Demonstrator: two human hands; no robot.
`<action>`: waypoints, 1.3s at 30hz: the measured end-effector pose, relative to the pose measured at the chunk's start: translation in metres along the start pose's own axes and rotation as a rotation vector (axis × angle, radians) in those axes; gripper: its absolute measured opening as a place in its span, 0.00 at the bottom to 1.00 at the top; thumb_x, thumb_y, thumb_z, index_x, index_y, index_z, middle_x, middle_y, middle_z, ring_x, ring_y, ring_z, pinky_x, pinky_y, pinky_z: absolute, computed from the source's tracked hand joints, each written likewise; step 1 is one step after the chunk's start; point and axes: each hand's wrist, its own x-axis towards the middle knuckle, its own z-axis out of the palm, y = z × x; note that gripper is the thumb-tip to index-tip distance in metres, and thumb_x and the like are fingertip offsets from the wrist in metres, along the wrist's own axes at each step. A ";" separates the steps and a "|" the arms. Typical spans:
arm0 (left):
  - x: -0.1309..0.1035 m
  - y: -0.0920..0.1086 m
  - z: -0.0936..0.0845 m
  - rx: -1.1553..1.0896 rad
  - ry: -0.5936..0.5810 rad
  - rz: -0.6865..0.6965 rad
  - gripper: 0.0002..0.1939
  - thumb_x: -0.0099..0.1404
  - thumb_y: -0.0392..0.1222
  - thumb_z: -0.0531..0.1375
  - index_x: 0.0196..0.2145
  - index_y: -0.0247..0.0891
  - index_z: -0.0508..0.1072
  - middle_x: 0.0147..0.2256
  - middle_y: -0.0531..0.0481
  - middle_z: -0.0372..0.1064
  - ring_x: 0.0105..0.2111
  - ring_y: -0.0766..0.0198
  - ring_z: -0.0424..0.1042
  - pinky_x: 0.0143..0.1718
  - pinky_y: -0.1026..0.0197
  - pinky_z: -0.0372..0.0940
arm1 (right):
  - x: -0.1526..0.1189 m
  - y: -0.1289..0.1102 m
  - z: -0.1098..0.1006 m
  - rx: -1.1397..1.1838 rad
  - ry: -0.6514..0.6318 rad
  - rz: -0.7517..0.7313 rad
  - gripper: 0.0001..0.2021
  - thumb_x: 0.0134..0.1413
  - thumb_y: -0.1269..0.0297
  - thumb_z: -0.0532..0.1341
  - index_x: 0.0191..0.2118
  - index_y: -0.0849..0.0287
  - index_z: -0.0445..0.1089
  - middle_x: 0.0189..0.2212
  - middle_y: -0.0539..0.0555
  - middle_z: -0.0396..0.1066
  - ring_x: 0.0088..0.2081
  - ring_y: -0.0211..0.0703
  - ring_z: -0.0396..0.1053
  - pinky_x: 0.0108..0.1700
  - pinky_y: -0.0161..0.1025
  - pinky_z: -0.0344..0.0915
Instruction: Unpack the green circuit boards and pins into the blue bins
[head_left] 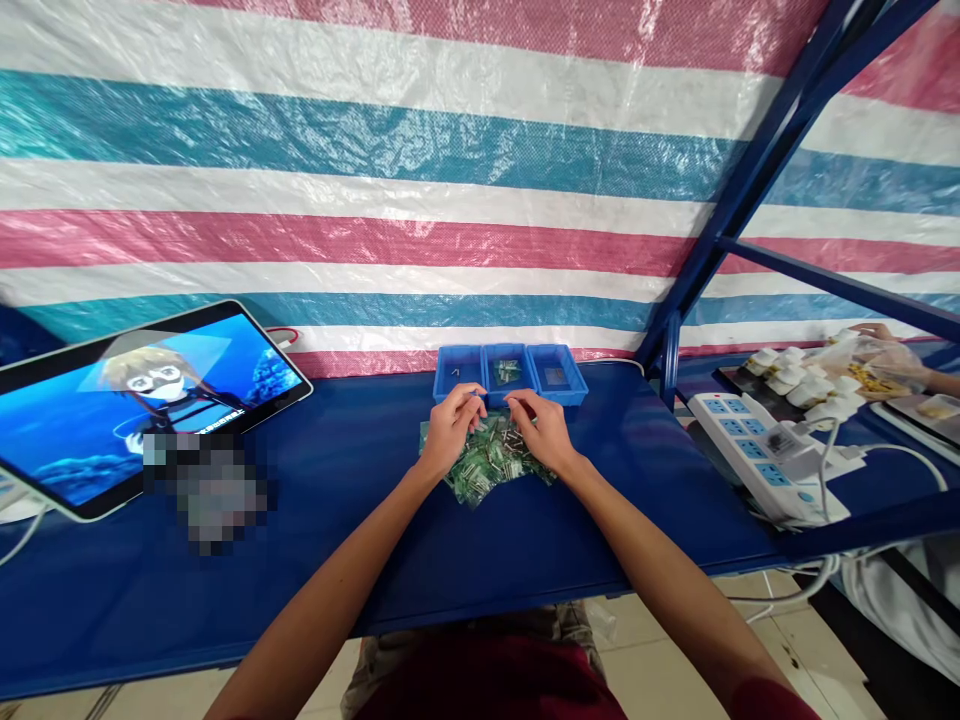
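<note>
My left hand (456,425) is closed in a pinch above the left side of a pile of small clear packets (487,465). My right hand (541,428) also has its fingers pinched together, over the pile's right side. Whatever the fingertips hold is too small to make out. The packets look greenish and contain short metallic pieces. Just beyond both hands stands a blue tray with three compartments (486,372). Its left compartment shows a few small metallic pieces, the middle one a packet (507,371), and the right one small dark bits.
On the left a large screen (150,400) leans on the blue table (337,550). A white power strip (757,460) with cables lies to the right, near a blue metal frame (705,262). Beyond it are several white bottles (806,385) and another person's hand (871,330).
</note>
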 end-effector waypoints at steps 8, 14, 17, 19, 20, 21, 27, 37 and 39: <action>0.001 0.000 -0.004 0.077 0.035 -0.033 0.16 0.60 0.50 0.62 0.37 0.35 0.79 0.25 0.49 0.71 0.19 0.70 0.60 0.19 0.66 0.57 | 0.000 0.001 0.000 -0.002 0.005 -0.019 0.15 0.63 0.58 0.50 0.39 0.59 0.70 0.26 0.53 0.72 0.26 0.41 0.69 0.30 0.36 0.63; 0.003 -0.006 -0.005 0.071 -0.037 0.051 0.17 0.65 0.51 0.56 0.40 0.37 0.78 0.28 0.49 0.70 0.18 0.71 0.59 0.21 0.66 0.59 | 0.000 -0.002 -0.002 -0.001 0.003 -0.027 0.14 0.63 0.59 0.50 0.39 0.59 0.71 0.26 0.53 0.72 0.25 0.41 0.69 0.31 0.36 0.63; 0.002 -0.004 -0.003 0.061 -0.041 0.014 0.17 0.64 0.51 0.57 0.40 0.36 0.76 0.28 0.49 0.71 0.19 0.70 0.60 0.21 0.67 0.60 | 0.000 -0.002 -0.002 0.004 0.002 -0.035 0.14 0.63 0.59 0.50 0.38 0.59 0.71 0.26 0.53 0.72 0.25 0.41 0.69 0.31 0.36 0.63; 0.002 -0.001 -0.003 0.037 -0.040 -0.023 0.15 0.63 0.50 0.58 0.39 0.35 0.73 0.25 0.50 0.70 0.19 0.70 0.61 0.21 0.67 0.60 | 0.000 -0.002 -0.002 0.004 0.004 -0.035 0.14 0.63 0.59 0.50 0.38 0.59 0.71 0.26 0.53 0.73 0.26 0.41 0.69 0.32 0.37 0.64; 0.001 0.001 -0.002 0.023 -0.042 -0.037 0.15 0.63 0.50 0.58 0.40 0.36 0.71 0.24 0.52 0.69 0.19 0.70 0.61 0.21 0.68 0.59 | 0.000 -0.001 -0.001 0.005 0.007 -0.034 0.14 0.63 0.59 0.50 0.38 0.59 0.71 0.26 0.53 0.73 0.26 0.41 0.69 0.32 0.37 0.64; 0.001 0.002 -0.002 0.012 -0.047 -0.048 0.14 0.64 0.50 0.58 0.40 0.36 0.70 0.22 0.53 0.68 0.19 0.71 0.61 0.21 0.68 0.59 | 0.000 -0.001 -0.001 0.007 0.007 -0.031 0.15 0.63 0.59 0.50 0.38 0.59 0.72 0.26 0.54 0.73 0.26 0.41 0.69 0.32 0.37 0.64; -0.001 0.005 -0.001 0.008 -0.125 -0.082 0.14 0.65 0.50 0.56 0.42 0.38 0.65 0.18 0.59 0.61 0.17 0.71 0.59 0.21 0.68 0.57 | -0.001 -0.002 0.000 0.036 -0.024 -0.068 0.15 0.61 0.56 0.53 0.42 0.58 0.72 0.26 0.53 0.73 0.25 0.40 0.67 0.31 0.37 0.65; -0.001 0.010 0.002 -0.117 -0.056 -0.070 0.18 0.58 0.49 0.63 0.43 0.36 0.71 0.28 0.49 0.73 0.21 0.68 0.67 0.25 0.64 0.66 | 0.000 0.000 -0.001 0.022 -0.043 -0.060 0.14 0.63 0.57 0.52 0.35 0.58 0.70 0.25 0.52 0.71 0.24 0.40 0.67 0.31 0.36 0.63; 0.000 0.009 0.003 -0.141 -0.031 -0.082 0.16 0.55 0.48 0.65 0.38 0.35 0.74 0.31 0.46 0.75 0.24 0.66 0.69 0.28 0.62 0.68 | 0.001 -0.001 -0.002 0.021 -0.036 -0.051 0.15 0.64 0.56 0.51 0.33 0.58 0.69 0.23 0.51 0.69 0.23 0.40 0.66 0.31 0.36 0.62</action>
